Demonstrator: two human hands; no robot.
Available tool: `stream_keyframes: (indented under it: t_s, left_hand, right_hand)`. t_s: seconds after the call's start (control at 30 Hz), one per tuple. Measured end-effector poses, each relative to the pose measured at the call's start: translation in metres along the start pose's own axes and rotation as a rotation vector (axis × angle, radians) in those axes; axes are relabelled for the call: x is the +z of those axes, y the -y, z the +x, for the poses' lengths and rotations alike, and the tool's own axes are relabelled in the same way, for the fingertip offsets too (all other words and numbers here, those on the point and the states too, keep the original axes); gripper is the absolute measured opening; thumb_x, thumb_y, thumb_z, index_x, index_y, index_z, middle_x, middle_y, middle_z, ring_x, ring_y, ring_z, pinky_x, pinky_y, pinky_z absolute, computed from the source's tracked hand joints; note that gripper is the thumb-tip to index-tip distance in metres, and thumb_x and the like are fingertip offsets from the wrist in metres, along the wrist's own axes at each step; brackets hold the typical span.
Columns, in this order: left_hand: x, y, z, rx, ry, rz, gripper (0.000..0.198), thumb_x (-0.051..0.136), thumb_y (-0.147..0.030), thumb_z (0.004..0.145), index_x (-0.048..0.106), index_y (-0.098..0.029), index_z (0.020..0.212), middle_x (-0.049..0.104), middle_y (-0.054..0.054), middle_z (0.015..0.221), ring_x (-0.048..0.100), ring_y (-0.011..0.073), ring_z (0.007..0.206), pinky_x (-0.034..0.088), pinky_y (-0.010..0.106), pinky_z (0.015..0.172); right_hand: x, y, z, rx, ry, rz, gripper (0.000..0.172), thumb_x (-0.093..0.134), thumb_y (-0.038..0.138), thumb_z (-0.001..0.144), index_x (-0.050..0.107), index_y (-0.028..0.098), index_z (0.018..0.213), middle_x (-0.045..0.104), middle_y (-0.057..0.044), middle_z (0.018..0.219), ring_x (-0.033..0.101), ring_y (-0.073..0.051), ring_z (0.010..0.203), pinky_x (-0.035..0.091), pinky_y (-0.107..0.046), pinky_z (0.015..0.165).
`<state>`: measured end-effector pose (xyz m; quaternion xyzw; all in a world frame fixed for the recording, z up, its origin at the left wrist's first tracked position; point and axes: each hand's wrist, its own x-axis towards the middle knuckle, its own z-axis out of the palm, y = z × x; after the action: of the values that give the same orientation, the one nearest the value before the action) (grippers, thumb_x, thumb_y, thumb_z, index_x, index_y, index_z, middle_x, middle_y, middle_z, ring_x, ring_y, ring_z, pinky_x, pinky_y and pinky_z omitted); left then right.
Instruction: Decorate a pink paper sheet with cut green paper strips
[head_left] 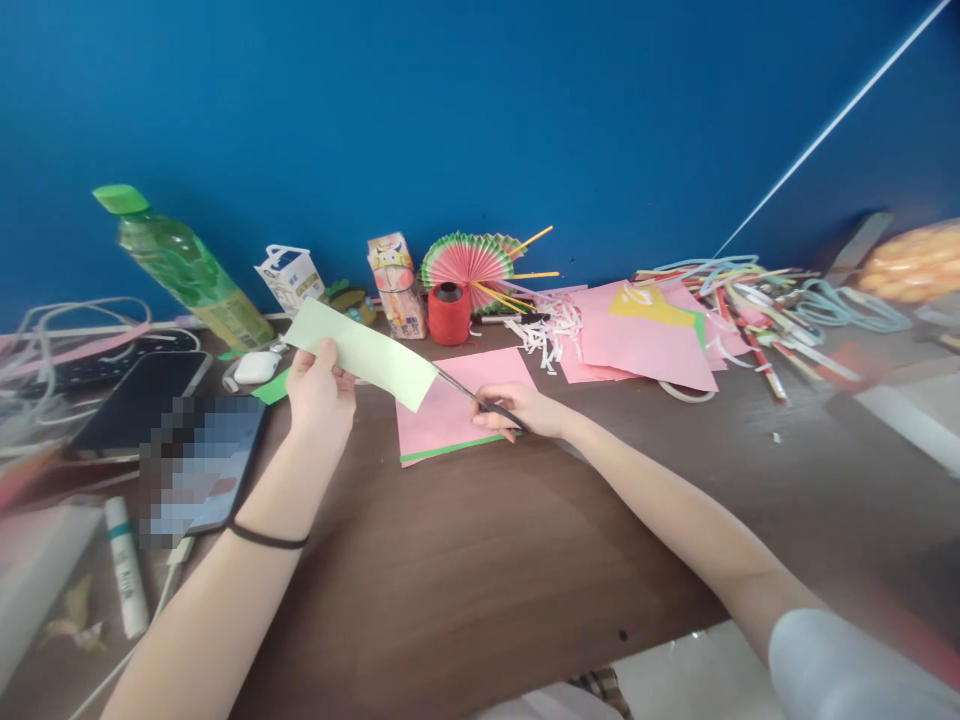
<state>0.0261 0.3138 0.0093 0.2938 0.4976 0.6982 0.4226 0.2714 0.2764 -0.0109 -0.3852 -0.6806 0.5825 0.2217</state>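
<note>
My left hand pinches a strip of pale green paper near its left part, holding it up above the desk. My right hand is closed round the dark handles of a pair of scissors. The scissors' blades point left and reach the right end of the green strip; whether they are parted there I cannot tell. Beneath the blades lies a pink paper sheet with a green edge along its front.
A green bottle, a small carton, a red thread spool and a folded paper fan stand along the blue wall. Two phones and a marker lie left. Pink sheets, paper shreds and several sticks lie right.
</note>
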Motion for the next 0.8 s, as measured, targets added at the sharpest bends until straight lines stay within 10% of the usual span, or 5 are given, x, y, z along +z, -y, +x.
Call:
stream_keyframes:
  t_s: [0.8]
  left_hand:
    - [0.0042,-0.0008,-0.0050,-0.065,0.018,-0.059,0.012,0.055,-0.014,0.076,0.058,-0.025,0.078,0.070,-0.002,0.098,0.061,0.0145,0.104,0.054,0.023,0.079]
  right_hand:
    - [0.0036,0.0027,-0.0002,-0.013,-0.075,-0.056,0.035,0.064,0.048,0.071,0.055,0.016,0.081,0.048,0.006,0.059,0.041,-0.005,0.042,0.035,-0.022,0.044]
